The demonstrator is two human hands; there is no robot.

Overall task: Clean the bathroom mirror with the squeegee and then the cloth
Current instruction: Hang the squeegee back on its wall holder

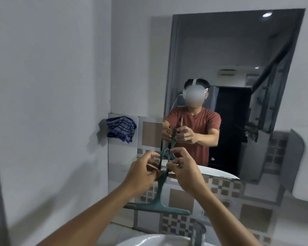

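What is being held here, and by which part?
The squeegee, by its looped handle end, gripped by the left hand and right hand; blade hanging down.

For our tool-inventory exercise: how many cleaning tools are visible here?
2: the green squeegee, held near the lower left of the mirror; the blue checked cloth, hanging on the wall left of it. Others may be hidden.

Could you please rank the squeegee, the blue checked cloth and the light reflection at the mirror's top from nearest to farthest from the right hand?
1. Squeegee: in the right hand, centre.
2. Blue checked cloth: on the wall, upper left.
3. Light reflection: top right of the mirror.
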